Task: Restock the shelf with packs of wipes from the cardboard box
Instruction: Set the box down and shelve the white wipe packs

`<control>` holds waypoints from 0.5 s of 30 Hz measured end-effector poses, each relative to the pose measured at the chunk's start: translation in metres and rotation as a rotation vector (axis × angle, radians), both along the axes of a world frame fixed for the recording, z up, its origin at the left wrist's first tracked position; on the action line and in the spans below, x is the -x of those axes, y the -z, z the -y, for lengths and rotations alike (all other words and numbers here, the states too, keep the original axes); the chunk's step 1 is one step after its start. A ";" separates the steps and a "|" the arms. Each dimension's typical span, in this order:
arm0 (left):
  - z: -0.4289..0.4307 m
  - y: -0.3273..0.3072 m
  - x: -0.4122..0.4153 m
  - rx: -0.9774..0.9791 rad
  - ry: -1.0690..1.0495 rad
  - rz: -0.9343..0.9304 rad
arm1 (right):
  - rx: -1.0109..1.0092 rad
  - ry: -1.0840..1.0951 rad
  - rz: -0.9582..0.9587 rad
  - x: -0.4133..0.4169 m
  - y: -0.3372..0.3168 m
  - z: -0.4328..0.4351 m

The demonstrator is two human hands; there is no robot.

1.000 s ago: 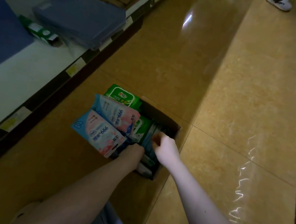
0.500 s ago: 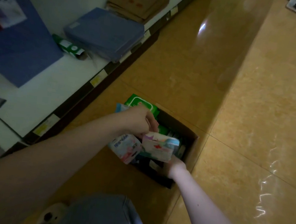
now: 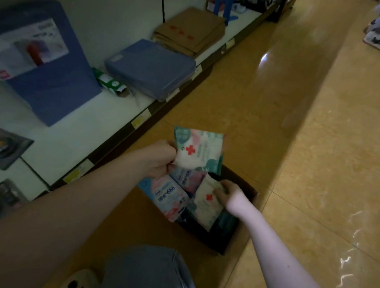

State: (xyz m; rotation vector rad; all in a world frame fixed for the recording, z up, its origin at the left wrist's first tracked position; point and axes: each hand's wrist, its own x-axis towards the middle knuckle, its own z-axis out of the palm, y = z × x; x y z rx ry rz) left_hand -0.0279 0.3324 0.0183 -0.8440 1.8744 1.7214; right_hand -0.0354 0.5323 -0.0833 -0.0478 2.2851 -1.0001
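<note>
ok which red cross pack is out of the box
The upper red-cross pack, pinched by the left hand above the cardboard box; the lower red-cross pack, in the right hand, sits inside it.

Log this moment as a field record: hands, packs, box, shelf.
left hand: grips a white-and-teal wipes pack with a red cross, raised above the box
right hand: holds a second red-cross pack at the box opening
box: brown cardboard box, open, packs inside
pink-and-blue packs: just below the left hand; hold unclear
shelf: white shelf, left of the box
</note>
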 end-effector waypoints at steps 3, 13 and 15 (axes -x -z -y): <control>0.004 -0.013 -0.004 -0.122 -0.108 -0.047 | 0.244 0.176 0.046 0.010 -0.027 0.008; 0.018 -0.078 -0.012 -0.559 -0.401 -0.359 | 0.793 0.500 0.050 0.040 -0.137 0.054; 0.024 -0.093 -0.014 -0.620 -0.379 -0.435 | 0.855 0.514 0.032 0.043 -0.158 0.066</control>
